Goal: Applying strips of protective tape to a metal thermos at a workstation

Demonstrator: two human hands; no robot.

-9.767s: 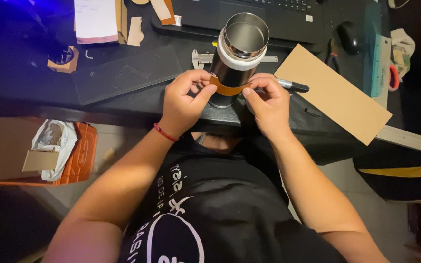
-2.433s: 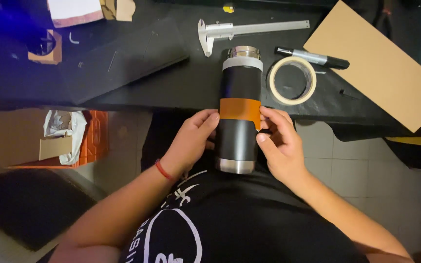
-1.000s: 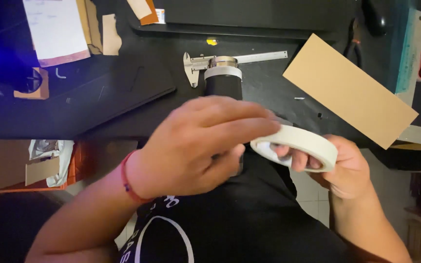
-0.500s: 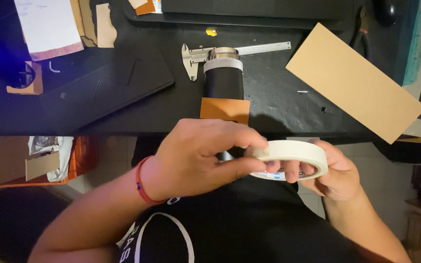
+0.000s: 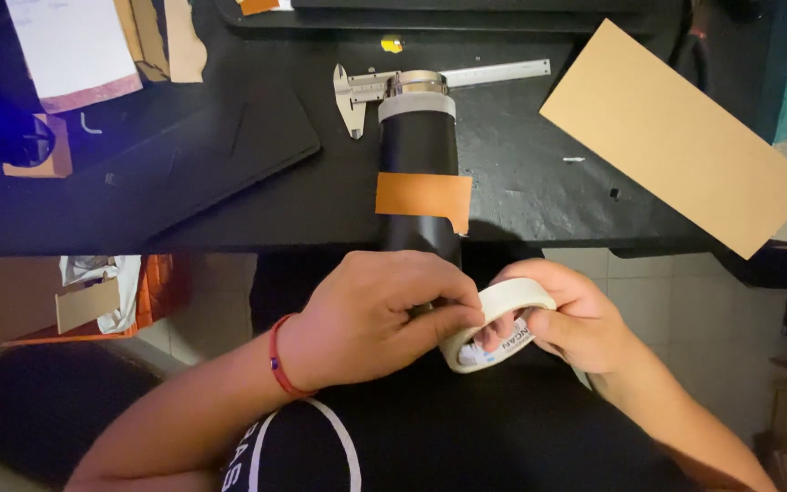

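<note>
We hold a roll of masking tape (image 5: 498, 321) low over our lap, just in front of the table (image 5: 539, 196) edge. The roll is a pale cream ring of matte, papery tape with a printed cardboard core showing inside. Our right hand (image 5: 571, 319) cups it from the far side, fingers curled around the ring, while our left hand (image 5: 375, 314) lies over its near edge with the fingers pressed together, thumb and fingertips pinching at the rim of the tape. A thin red cord bracelet (image 5: 277, 369) circles the left wrist. Just beyond the hands a tall cylindrical tumbler (image 5: 418, 146) lies on its side on the table, its body smooth and black, its mouth a ring of bright steel, with a rectangular band of tan leather-like material (image 5: 423, 196) wrapped around the middle. Touching or just behind the steel rim lies a metal caliper (image 5: 362, 89), its long rule stretching right. To the right rests a flat tan rectangular sheet (image 5: 676, 132), like cardboard or leather, set at a slant. The table is covered in a dark, slightly crinkled surface, with a black flat mat (image 5: 202, 155) to the left and paper sheets (image 5: 70, 46) at the upper left. Pale floor tiles (image 5: 649, 292) show beneath the table.
</note>
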